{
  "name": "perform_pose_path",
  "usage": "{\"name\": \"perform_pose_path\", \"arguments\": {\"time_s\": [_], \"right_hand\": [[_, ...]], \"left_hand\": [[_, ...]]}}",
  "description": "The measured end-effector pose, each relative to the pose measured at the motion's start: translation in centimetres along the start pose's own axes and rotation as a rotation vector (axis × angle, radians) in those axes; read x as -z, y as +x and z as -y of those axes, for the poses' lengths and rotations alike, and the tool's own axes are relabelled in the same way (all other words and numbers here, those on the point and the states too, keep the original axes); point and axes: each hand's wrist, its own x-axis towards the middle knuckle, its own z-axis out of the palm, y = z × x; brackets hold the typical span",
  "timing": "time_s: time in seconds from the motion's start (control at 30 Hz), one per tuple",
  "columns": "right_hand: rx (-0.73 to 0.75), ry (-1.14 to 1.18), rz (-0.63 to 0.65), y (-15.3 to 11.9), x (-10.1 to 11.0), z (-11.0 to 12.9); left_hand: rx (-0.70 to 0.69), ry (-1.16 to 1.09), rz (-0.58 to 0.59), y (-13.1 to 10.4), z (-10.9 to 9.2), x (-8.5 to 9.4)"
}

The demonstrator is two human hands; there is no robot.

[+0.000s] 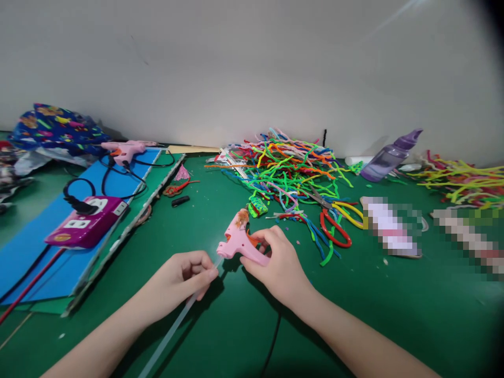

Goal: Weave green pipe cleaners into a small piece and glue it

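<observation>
Glue gun (pixel 238 236), handle (pixel 255 255), within right grip (pixel 282 262)

Room right of centre, clutter above

Bare green tabletop (pixel 394 299) offers passage below the scissors (pixel 328 206) and left of centre, between the blue board (pixel 74 270) and the glue gun (pixel 239 236); a power strip (pixel 86 226) obstructs the left; piled pipe cleaners (pixel 271 173) block upper centre; a bottle (pixel 388 157) occupies upper right; the glue stick (pixel 169 336) slants through lower centre-left; 1 cable (pixel 274 336) crosses bottom centre.
</observation>
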Motion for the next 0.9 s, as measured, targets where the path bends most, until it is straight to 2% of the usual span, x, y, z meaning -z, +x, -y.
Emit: {"name": "perform_pose_path", "arguments": {"time_s": [0.17,0.43,0.57,0.73,0.8,0.9], "right_hand": [[0.028,-0.005,0.003,-0.3,-0.3,-0.2],[-0.012,-0.059,-0.028,-0.3,0.1,-0.7],[-0.022,-0.056,-0.027,0.0,0.3,-0.8],[-0.027,-0.051,-0.004,0.2,0.3,-1.0],[-0.019,-0.046,-0.008,0.2,0.3,-1.1],[-0.012,-0.036,-0.029,0.2,0.3,-1.1]], "left_hand": [[0.000,0.061,0.040,0.4,0.2,-0.5],[-0.019,0.112,-0.061,1.1,-0.5,-1.8],[0.039,0.075,-0.098,1.2,-1.2,-2.2],[0.183,-0.039,0.034,1.2,-2.1,-1.3],[0.197,-0.031,0.077,1.3,-2.2,-0.8],[0.162,-0.013,0.084,1.5,-2.0,-0.6]]}}
